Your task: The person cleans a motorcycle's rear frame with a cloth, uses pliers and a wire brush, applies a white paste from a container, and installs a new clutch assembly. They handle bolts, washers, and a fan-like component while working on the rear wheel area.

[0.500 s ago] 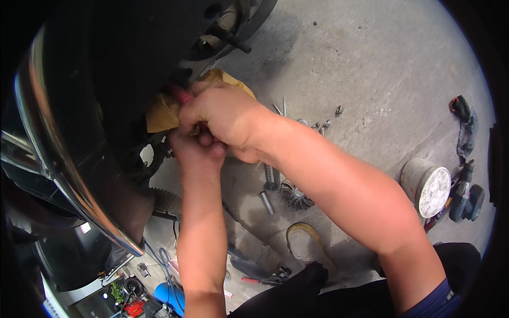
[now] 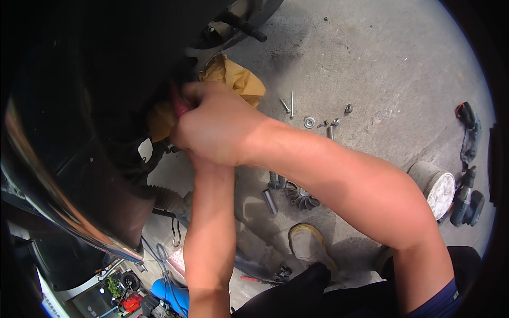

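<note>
My right hand (image 2: 214,122) is closed in a fist beside the dark underside of a black vehicle body (image 2: 74,138). A red, handle-like piece (image 2: 181,105) sticks out past its thumb side; its far end is lost in shadow. Directly underneath, my left hand (image 2: 204,159) is pressed close, with only the wrist and heel showing; its fingers are hidden. Behind the fist lies crumpled tan paper or cloth (image 2: 243,82), partly covered. A ribbed hose (image 2: 167,199) runs below the hands, and a dark shaft (image 2: 245,27) juts out above them.
Bolts (image 2: 291,106), a small round bearing (image 2: 309,122), a metal sleeve (image 2: 270,201) and a finned fan wheel (image 2: 301,196) lie on the concrete. Farther right are a white tub (image 2: 440,193) and a cordless drill (image 2: 464,199). My shoe (image 2: 306,244) is near the fan wheel.
My right fist has turned and lowered over my left hand, whose fingers showed before and are now covered. More of the tan sheet shows. The whole view has shifted slightly.
</note>
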### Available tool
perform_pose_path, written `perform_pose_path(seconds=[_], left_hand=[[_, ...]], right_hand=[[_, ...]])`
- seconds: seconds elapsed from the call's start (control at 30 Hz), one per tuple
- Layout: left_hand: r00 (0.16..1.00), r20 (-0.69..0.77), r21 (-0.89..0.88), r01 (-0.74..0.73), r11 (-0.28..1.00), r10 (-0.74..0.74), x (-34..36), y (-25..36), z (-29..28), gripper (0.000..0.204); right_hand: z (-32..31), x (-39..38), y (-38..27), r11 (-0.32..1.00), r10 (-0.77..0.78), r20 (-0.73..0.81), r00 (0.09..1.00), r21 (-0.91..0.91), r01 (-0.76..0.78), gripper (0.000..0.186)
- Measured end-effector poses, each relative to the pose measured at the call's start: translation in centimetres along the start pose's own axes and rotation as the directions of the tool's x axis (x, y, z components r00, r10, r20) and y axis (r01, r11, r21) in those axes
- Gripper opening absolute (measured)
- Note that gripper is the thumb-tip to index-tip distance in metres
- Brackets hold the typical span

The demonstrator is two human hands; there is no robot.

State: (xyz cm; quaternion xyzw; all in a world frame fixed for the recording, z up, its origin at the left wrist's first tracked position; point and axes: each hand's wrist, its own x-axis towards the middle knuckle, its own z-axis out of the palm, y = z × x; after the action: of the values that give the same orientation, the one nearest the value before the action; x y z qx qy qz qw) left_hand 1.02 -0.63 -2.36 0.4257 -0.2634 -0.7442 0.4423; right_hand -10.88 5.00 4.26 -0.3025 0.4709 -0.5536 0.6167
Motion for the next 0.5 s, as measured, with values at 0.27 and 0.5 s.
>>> perform_pose_path(seconds=[0.27,0.5], left_hand=[[0.998,-0.061,0.04,-0.012,0.999,0.014,1.7,1.1,0.7,0.036],[0.997,-0.075,0.08,-0.013,0.997,0.019,2.3,1.5,1.1,0.037]], right_hand=[[-0.9,-0.4,-0.5,0.997,0.017,0.074,0.997,0.076,-0.022,0.039],[-1.7,0.2,-0.4,0.982,0.044,0.103,0.994,0.177,-0.062,0.042]])
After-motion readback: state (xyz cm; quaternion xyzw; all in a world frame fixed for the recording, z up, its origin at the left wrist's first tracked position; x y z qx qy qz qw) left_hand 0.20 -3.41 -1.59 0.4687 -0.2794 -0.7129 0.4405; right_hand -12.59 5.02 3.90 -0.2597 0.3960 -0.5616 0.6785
